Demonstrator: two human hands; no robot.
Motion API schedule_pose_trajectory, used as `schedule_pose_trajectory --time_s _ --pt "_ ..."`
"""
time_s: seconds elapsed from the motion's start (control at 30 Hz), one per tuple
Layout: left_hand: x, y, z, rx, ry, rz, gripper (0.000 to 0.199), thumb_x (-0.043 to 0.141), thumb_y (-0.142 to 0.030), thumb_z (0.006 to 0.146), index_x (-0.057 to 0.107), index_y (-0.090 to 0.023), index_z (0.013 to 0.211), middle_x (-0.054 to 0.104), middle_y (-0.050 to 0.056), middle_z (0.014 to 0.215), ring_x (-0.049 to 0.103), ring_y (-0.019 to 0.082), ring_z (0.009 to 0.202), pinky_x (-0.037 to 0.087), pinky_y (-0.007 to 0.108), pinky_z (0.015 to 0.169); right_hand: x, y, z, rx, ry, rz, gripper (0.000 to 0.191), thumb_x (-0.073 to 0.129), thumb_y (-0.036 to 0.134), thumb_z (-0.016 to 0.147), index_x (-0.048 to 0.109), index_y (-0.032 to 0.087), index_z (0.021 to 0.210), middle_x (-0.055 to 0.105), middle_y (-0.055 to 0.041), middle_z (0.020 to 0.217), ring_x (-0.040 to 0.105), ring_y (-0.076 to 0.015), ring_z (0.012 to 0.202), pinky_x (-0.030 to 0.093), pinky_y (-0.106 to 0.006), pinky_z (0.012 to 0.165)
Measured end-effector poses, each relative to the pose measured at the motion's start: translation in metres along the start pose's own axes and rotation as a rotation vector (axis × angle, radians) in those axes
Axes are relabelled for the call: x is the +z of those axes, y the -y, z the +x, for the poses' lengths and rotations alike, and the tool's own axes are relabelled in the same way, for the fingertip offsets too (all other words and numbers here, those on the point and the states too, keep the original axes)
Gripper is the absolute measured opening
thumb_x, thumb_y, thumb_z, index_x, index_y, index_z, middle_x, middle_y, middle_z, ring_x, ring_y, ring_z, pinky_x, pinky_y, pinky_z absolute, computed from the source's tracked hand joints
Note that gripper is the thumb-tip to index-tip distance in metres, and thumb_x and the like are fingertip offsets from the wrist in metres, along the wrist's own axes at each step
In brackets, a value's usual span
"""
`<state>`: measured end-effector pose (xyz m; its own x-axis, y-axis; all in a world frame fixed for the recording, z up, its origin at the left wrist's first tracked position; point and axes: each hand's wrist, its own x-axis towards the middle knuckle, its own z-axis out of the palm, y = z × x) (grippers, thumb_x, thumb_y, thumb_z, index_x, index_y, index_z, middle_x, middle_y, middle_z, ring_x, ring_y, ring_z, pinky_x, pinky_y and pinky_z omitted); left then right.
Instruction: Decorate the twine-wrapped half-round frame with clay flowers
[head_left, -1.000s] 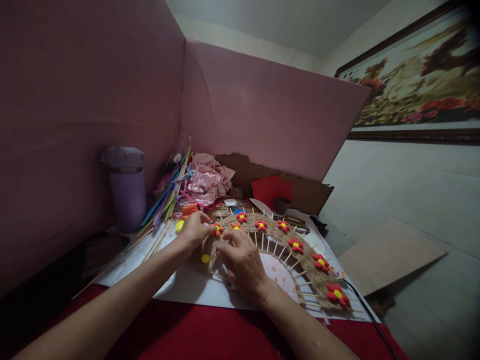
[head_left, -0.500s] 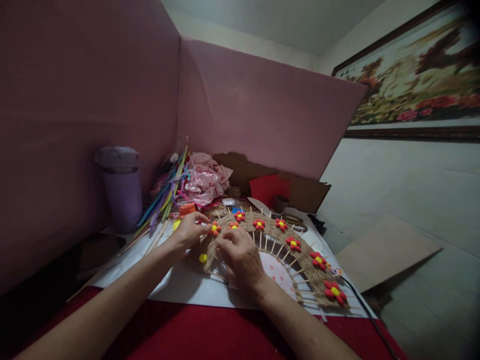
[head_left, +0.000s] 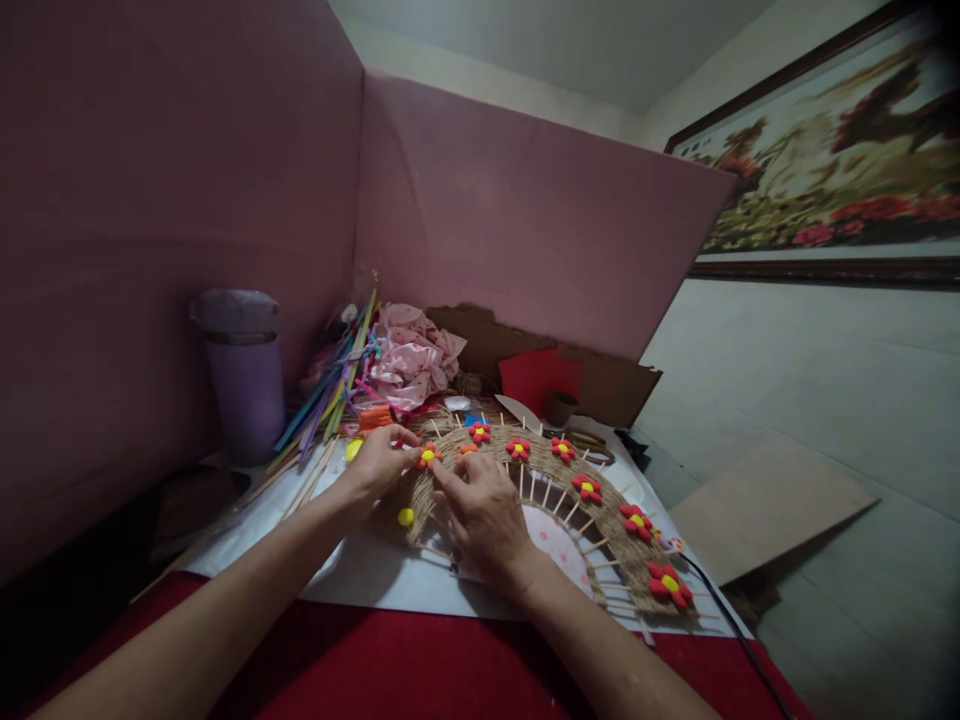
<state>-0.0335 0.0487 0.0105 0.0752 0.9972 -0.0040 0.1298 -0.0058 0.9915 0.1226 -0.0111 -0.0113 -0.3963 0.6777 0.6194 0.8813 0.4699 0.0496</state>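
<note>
A fan-shaped frame of woven twine point(head_left: 546, 460) with thin sticks through it lies on white paper point(head_left: 352, 580). Red flowers with yellow centres point(head_left: 586, 488) are spaced along its arc. At the arc's left part sits an orange flower with a yellow centre point(head_left: 428, 457). The fingertips of my left hand point(head_left: 381, 464) pinch its left edge. My right hand point(head_left: 486, 515) is curled, its index fingertip against the flower's lower right edge; its thumb is hidden. Behind that hand another orange flower point(head_left: 468, 450) is partly covered. A yellow ball point(head_left: 406, 517) rests on the twine at lower left.
Left stands a purple tumbler point(head_left: 246, 385) beside coloured pipe cleaners point(head_left: 330, 395) and crumpled pink fabric point(head_left: 412, 355). Scissors point(head_left: 589, 440), red card point(head_left: 536, 378) and cardboard point(head_left: 615, 385) are at the back. A black cable point(head_left: 731, 610) runs down the right edge. Red cloth point(head_left: 360, 665) covers the front.
My right hand's index finger has stretched left and up to touch the orange flower. My left hand stays at the flower's left side, almost unmoved.
</note>
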Motion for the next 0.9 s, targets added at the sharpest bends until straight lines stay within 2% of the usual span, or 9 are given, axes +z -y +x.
schedule_pose_trajectory --time_s 0.13,0.37,0.57,0.67,0.8,0.83,0.9 --pt "0.0 -0.001 0.0 -0.013 0.012 -0.01 0.021 0.072 -0.024 0.059 0.059 -0.014 0.073 0.042 -0.008 0.04 0.033 0.005 0.032 0.019 0.018 0.037 0.0 -0.003 0.001 0.058 -0.008 0.032 0.035 0.047 0.028 0.088 0.052 0.024 0.123 0.052 -0.0081 0.091 0.044 -0.0221 0.087 0.039 -0.035 0.074" --pt "0.0 -0.001 0.0 0.008 -0.003 0.006 0.016 0.069 -0.021 0.061 0.06 -0.014 0.073 0.039 -0.009 0.039 0.031 0.005 0.031 0.019 0.018 0.037 0.004 -0.002 0.006 0.068 0.034 -0.009 0.037 0.048 0.036 0.088 0.054 0.023 0.121 0.051 -0.0089 0.091 0.043 -0.023 0.085 0.039 -0.037 0.074" --pt "0.001 0.001 0.0 0.045 -0.04 0.029 0.016 0.069 -0.022 0.058 0.061 -0.016 0.07 0.041 -0.008 0.04 0.036 0.007 0.035 0.022 0.02 0.039 0.003 -0.003 0.007 0.067 0.019 0.005 0.037 0.047 0.039 0.088 0.054 0.024 0.121 0.052 -0.0083 0.09 0.044 -0.0223 0.084 0.038 -0.036 0.073" --pt "-0.001 0.001 0.001 0.058 -0.067 0.054 0.015 0.068 -0.023 0.058 0.06 -0.016 0.069 0.044 -0.006 0.041 0.038 0.008 0.037 0.024 0.02 0.039 0.0 -0.005 0.004 0.095 -0.014 0.015 0.035 0.046 0.036 0.089 0.054 0.023 0.121 0.052 -0.0081 0.091 0.045 -0.0217 0.084 0.039 -0.035 0.073" --pt "-0.007 -0.005 -0.001 0.181 -0.132 0.07 0.014 0.065 -0.026 0.062 0.058 -0.016 0.069 0.051 -0.003 0.049 0.045 0.01 0.044 0.027 0.02 0.042 -0.006 0.0 0.001 0.088 -0.106 0.038 0.026 0.046 0.029 0.09 0.061 0.02 0.109 0.054 -0.0073 0.086 0.046 -0.0205 0.082 0.039 -0.033 0.073" --pt "-0.008 -0.007 -0.003 0.191 -0.13 0.039 0.015 0.064 -0.027 0.064 0.058 -0.016 0.07 0.051 -0.003 0.05 0.045 0.009 0.044 0.027 0.02 0.042 -0.008 0.003 0.001 0.064 -0.129 0.052 0.024 0.046 0.028 0.09 0.062 0.02 0.107 0.054 -0.0068 0.085 0.047 -0.0201 0.082 0.038 -0.033 0.073" --pt "-0.01 -0.012 -0.009 0.139 -0.048 -0.105 0.013 0.059 -0.025 0.067 0.056 -0.015 0.075 0.051 -0.004 0.052 0.04 0.006 0.041 0.024 0.018 0.04 -0.011 0.01 0.0 0.003 -0.153 0.077 0.022 0.046 0.027 0.089 0.063 0.021 0.103 0.056 -0.0061 0.084 0.047 -0.0198 0.082 0.038 -0.033 0.073"
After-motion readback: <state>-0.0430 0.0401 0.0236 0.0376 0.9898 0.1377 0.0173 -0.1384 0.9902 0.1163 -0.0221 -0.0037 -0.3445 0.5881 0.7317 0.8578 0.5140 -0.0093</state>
